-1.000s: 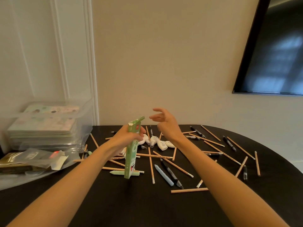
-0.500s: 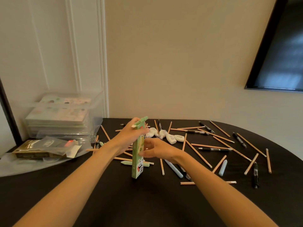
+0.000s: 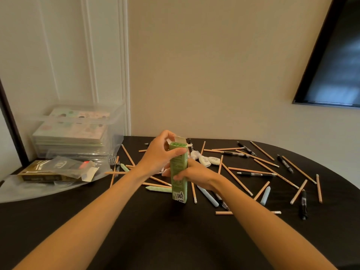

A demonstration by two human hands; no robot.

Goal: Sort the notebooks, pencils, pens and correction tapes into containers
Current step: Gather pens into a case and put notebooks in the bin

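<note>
Green box (image 3: 178, 172) stands upright on the table (image 3: 175, 240), flap open. Left hand (image 3: 158, 154) fingers curl round its top; right hand (image 3: 191, 173) fingers grip its middle.

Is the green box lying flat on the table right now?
No, the green box stands upright on the table, the left hand gripping it near its open top and the right hand holding its middle.
</note>
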